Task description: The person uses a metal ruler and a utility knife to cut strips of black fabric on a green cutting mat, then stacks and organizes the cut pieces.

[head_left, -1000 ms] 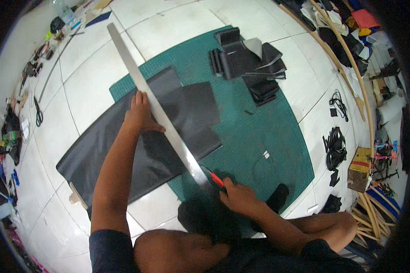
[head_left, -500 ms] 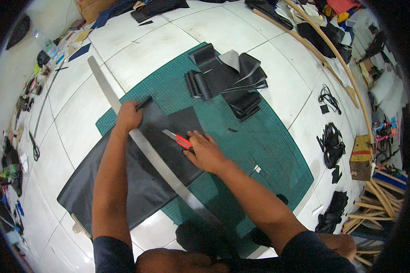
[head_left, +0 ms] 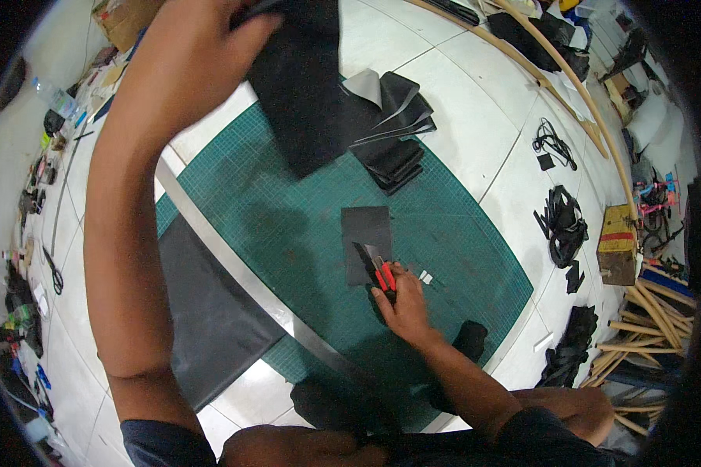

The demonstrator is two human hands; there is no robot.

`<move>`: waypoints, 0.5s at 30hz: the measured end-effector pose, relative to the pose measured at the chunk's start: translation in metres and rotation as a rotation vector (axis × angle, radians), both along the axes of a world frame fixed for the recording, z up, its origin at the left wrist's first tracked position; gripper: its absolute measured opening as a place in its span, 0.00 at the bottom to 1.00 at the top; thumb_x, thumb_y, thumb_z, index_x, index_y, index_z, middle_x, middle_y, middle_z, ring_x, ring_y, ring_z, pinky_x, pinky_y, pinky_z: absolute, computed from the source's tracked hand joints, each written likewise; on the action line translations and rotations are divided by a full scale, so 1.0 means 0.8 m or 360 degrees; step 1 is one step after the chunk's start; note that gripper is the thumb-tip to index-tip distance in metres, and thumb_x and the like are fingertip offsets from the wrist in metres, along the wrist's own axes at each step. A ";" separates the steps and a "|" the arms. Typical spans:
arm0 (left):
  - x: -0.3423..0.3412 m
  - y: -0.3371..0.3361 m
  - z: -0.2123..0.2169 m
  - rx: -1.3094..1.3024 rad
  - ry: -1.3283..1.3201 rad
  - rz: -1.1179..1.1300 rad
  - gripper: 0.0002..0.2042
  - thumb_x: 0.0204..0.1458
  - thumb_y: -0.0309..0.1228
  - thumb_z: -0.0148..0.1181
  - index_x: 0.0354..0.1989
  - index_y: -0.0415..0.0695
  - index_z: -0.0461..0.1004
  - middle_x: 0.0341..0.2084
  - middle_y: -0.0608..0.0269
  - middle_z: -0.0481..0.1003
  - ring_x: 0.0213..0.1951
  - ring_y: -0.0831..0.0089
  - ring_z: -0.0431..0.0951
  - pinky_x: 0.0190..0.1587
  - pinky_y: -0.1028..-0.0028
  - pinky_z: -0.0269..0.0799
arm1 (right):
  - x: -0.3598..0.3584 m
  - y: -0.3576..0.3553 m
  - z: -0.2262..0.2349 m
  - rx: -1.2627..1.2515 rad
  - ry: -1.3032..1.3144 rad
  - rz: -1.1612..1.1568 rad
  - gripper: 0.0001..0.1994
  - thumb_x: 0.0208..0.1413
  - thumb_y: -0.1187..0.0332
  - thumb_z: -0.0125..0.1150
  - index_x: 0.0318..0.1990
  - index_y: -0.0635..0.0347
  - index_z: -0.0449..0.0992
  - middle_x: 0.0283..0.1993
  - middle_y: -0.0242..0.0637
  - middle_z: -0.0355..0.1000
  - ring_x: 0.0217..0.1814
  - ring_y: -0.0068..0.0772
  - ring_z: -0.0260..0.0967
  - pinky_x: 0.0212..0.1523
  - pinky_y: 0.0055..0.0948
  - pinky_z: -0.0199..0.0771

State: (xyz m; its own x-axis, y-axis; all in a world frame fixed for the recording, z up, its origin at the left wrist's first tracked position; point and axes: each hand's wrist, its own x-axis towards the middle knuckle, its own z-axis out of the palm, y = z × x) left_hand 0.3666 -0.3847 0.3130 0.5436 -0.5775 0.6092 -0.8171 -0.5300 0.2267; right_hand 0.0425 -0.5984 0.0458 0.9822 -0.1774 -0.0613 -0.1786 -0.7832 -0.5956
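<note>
My left hand point(head_left: 210, 66) is lifted at the upper left, fingers closed on the top of a black fabric piece point(head_left: 300, 93) that hangs over the far part of the green cutting mat point(head_left: 459, 233). In my right hand point(head_left: 406, 310) is a red and black utility knife point(head_left: 385, 275), its blade out over a small black fabric rectangle point(head_left: 366, 224) lying on the mat. A long metal ruler point(head_left: 234, 266) crosses the mat diagonally, along the edge of a large black fabric sheet point(head_left: 210, 319). The ruler's far end is hidden behind my left arm.
Folded black fabric pieces point(head_left: 393, 165) lie at the mat's far edge. Black cord bundles point(head_left: 562, 226), a box point(head_left: 618, 245) and wooden sticks point(head_left: 639, 346) are on the right. Scissors point(head_left: 53, 271) lie on the tiled floor at the left.
My left hand has left the ruler and risen, lifting a black piece from beside it. My right hand with the knife has moved right and nearer me. The small rectangle now shows under the blade.
</note>
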 end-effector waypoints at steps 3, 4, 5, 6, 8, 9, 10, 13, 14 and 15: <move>-0.004 -0.052 0.025 -0.0529 0.0385 0.0173 0.09 0.61 0.29 0.56 0.43 0.35 0.74 0.27 0.60 0.76 0.26 0.74 0.76 0.29 0.74 0.73 | 0.001 0.003 -0.011 0.0047 -0.0038 0.0009 0.27 0.61 0.60 0.61 0.60 0.70 0.64 0.63 0.59 0.64 0.68 0.62 0.59 0.69 0.54 0.53; 0.009 -0.070 0.016 -0.0717 0.0515 0.0151 0.09 0.61 0.29 0.56 0.43 0.35 0.73 0.27 0.61 0.76 0.25 0.75 0.76 0.28 0.75 0.73 | -0.003 -0.003 -0.014 0.0041 -0.0043 0.0017 0.26 0.60 0.61 0.62 0.59 0.70 0.64 0.63 0.59 0.64 0.69 0.62 0.58 0.69 0.54 0.53; 0.044 -0.068 -0.011 -0.0781 0.0533 0.0140 0.13 0.61 0.32 0.57 0.48 0.35 0.74 0.32 0.59 0.78 0.28 0.73 0.78 0.30 0.74 0.76 | -0.002 -0.004 -0.012 0.0033 -0.0016 0.0023 0.25 0.60 0.61 0.62 0.57 0.70 0.65 0.63 0.59 0.64 0.69 0.63 0.58 0.69 0.54 0.53; 0.061 -0.072 -0.042 -0.0844 0.0554 0.0130 0.18 0.61 0.36 0.58 0.53 0.36 0.74 0.36 0.58 0.80 0.31 0.72 0.80 0.32 0.73 0.79 | -0.002 -0.003 -0.009 0.0026 0.0014 0.0029 0.24 0.60 0.61 0.62 0.55 0.70 0.66 0.63 0.59 0.64 0.69 0.63 0.58 0.69 0.54 0.53; 0.054 -0.096 -0.101 -0.1170 0.0898 0.0180 0.17 0.61 0.35 0.58 0.50 0.33 0.74 0.37 0.56 0.79 0.31 0.69 0.80 0.28 0.73 0.81 | -0.001 -0.006 -0.004 0.0001 0.0021 0.0028 0.22 0.59 0.62 0.63 0.52 0.71 0.66 0.63 0.59 0.64 0.70 0.63 0.57 0.69 0.55 0.53; 0.047 -0.108 -0.128 -0.1344 0.1072 0.0277 0.14 0.61 0.35 0.58 0.44 0.33 0.74 0.32 0.54 0.78 0.27 0.68 0.81 0.25 0.72 0.79 | -0.001 -0.005 -0.003 -0.0011 -0.0009 0.0029 0.22 0.59 0.62 0.63 0.51 0.71 0.66 0.64 0.59 0.63 0.70 0.63 0.57 0.69 0.55 0.52; 0.038 -0.122 -0.159 -0.1513 0.1260 0.0373 0.13 0.61 0.34 0.58 0.38 0.32 0.74 0.27 0.52 0.77 0.23 0.66 0.81 0.23 0.72 0.77 | -0.005 -0.003 -0.002 -0.0024 -0.0028 0.0024 0.21 0.58 0.62 0.64 0.49 0.71 0.67 0.64 0.59 0.63 0.70 0.62 0.57 0.70 0.56 0.51; 0.019 -0.142 -0.263 -0.1798 0.1523 0.0514 0.12 0.62 0.33 0.57 0.41 0.34 0.72 0.32 0.49 0.75 0.29 0.62 0.81 0.24 0.69 0.77 | -0.007 0.008 0.011 -0.0148 -0.0122 0.0084 0.20 0.57 0.62 0.64 0.46 0.70 0.67 0.65 0.58 0.62 0.70 0.62 0.56 0.69 0.58 0.50; 0.011 -0.141 -0.295 -0.1800 0.1563 0.0525 0.13 0.61 0.34 0.57 0.44 0.34 0.71 0.34 0.47 0.75 0.30 0.57 0.81 0.27 0.66 0.78 | -0.008 0.012 0.010 -0.0126 -0.0143 0.0103 0.19 0.57 0.63 0.65 0.46 0.69 0.67 0.65 0.58 0.62 0.70 0.62 0.56 0.69 0.59 0.50; 0.015 -0.127 -0.328 -0.1516 0.1486 0.0667 0.16 0.59 0.35 0.59 0.47 0.34 0.71 0.36 0.46 0.74 0.33 0.54 0.80 0.32 0.63 0.77 | -0.006 0.022 0.011 -0.0091 -0.0170 0.0147 0.19 0.57 0.63 0.65 0.46 0.69 0.68 0.65 0.58 0.62 0.70 0.62 0.56 0.68 0.59 0.50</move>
